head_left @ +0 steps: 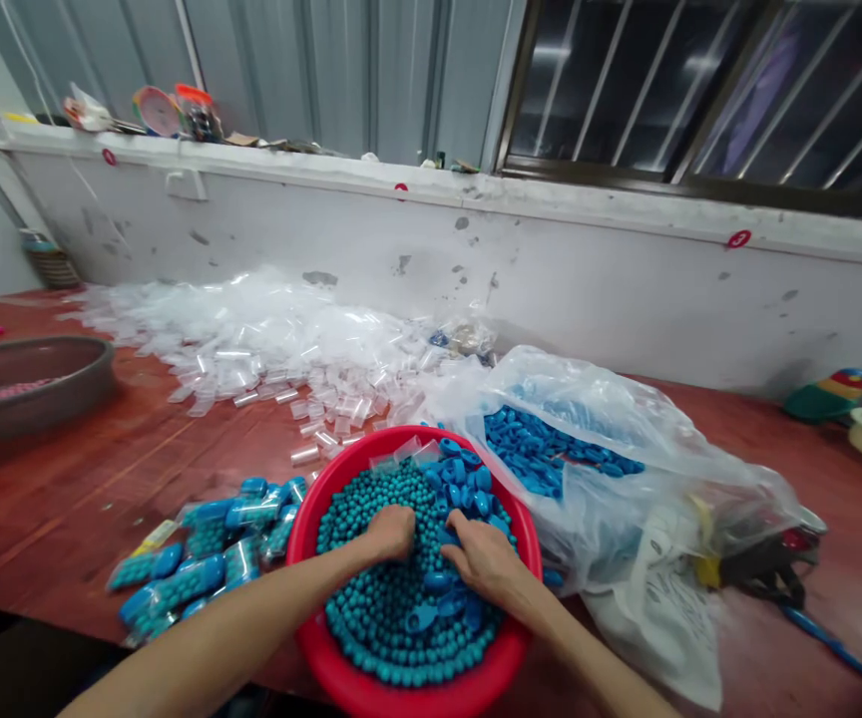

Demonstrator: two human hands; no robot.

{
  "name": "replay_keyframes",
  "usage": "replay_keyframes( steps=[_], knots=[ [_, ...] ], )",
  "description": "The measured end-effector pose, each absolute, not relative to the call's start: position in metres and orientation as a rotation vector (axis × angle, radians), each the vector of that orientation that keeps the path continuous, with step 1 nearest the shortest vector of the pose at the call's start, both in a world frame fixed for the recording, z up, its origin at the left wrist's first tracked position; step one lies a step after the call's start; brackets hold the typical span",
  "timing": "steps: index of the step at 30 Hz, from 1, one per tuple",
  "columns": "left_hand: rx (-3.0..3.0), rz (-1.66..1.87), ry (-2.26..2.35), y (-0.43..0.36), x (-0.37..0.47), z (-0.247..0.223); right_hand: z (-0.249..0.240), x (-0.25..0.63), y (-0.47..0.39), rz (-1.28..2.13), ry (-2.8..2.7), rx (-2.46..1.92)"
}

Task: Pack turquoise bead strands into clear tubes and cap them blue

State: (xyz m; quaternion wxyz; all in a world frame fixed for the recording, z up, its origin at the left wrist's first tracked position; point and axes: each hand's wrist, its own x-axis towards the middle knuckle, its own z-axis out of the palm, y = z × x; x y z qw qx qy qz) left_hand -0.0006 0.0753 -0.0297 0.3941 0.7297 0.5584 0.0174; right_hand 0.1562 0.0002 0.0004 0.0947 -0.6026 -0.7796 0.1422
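A red basin full of round teal beads stands in front of me, with loose blue caps lying on the beads along its right side. My left hand is closed in a fist down among the beads; whatever its fingers hold is hidden. Over the caps, my right hand curls its thumb and forefinger around a blue cap. A few clear plastic tubes rest at the basin's back rim. Left of the basin lie several filled blue-capped bottles holding teal beads.
A heap of clear tubes covers the back of the red table. A plastic bag of blue caps touches the basin's right. A grey basin sits far left; a white cloth bag lies right.
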Motion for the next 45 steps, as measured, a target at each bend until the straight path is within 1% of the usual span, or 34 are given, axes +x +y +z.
replay_keyframes(
  steps=[4, 6, 10, 15, 19, 25, 29, 30, 32, 34, 36, 40, 45],
  knots=[
    [1.514, 0.121, 1.218, 0.084, 0.010, -0.030, -0.006, 0.165, 0.006, 0.927, -1.783, -1.642],
    [1.372, 0.184, 1.099, 0.086, 0.005, -0.025, -0.011, 0.167, 0.011, 1.125, -1.592, -1.574],
    [1.176, 0.281, 0.950, 0.085, -0.006, -0.017, -0.013, 0.169, 0.014, 1.210, -1.508, -1.516],
    [1.069, 0.357, 0.905, 0.082, -0.009, -0.020, -0.007, 0.164, 0.012, 1.358, -1.353, -1.476],
    [1.053, 0.348, 0.928, 0.079, -0.010, -0.022, -0.006, 0.163, 0.013, 1.333, -1.350, -1.455],
    [1.105, 0.385, 0.880, 0.061, -0.007, -0.006, -0.006, 0.164, 0.010, 0.972, -1.613, -1.610],
    [1.203, 0.488, 0.885, 0.041, -0.002, 0.005, 0.002, 0.156, 0.003, 0.777, -1.783, -1.522],
    [1.231, 0.529, 0.891, 0.036, -0.001, 0.007, 0.005, 0.155, 0.002, 0.812, -1.809, -1.474],
    [1.267, 0.584, 0.895, 0.028, -0.002, 0.009, 0.012, 0.155, -0.001, 1.025, -1.827, -1.367],
    [1.260, 0.574, 0.886, 0.022, -0.004, 0.010, 0.017, 0.158, -0.004, 1.281, -1.782, -1.262],
    [1.248, 0.542, 0.872, 0.017, -0.008, 0.011, 0.020, 0.160, -0.005, 1.426, -1.705, -1.204],
    [1.269, 0.559, 0.872, 0.013, -0.010, 0.010, 0.014, 0.154, -0.005, 1.443, -1.472, -1.258],
    [1.221, 0.621, 0.892, 0.011, -0.008, 0.009, -0.002, 0.143, -0.004, 1.287, -1.412, -1.364]
  ],
)
